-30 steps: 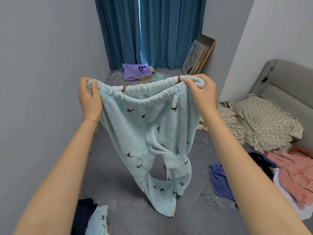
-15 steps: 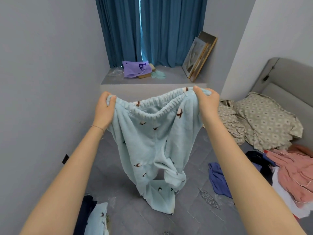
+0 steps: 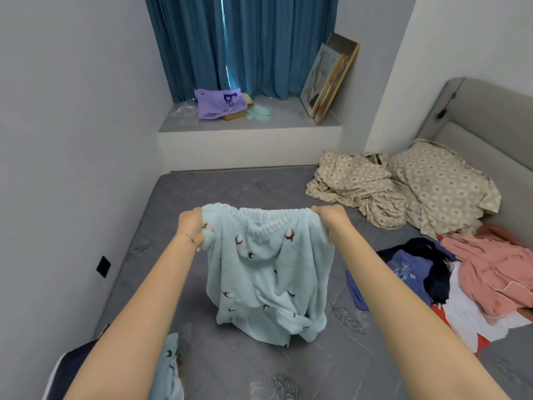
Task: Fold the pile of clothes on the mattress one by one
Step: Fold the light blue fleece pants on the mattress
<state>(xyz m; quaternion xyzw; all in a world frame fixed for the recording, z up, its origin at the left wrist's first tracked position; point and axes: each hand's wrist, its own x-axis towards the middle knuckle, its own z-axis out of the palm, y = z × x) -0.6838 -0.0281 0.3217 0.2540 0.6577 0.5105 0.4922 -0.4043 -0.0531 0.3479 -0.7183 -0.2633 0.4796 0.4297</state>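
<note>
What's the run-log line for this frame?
left hand: grips waistband | right hand: grips waistband | blue pants: legs bunched on mattress | pile: unfolded

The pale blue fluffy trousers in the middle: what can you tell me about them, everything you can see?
The pale blue trousers look like soft fleece, dotted with small brown-and-white cotton-sprig motifs. The gathered elastic waistband is uppermost, stretched between the left hand and right hand, each gripping one end. The legs hang down crumpled and twisted, and their ends seem to bunch on the grey mattress.
</note>
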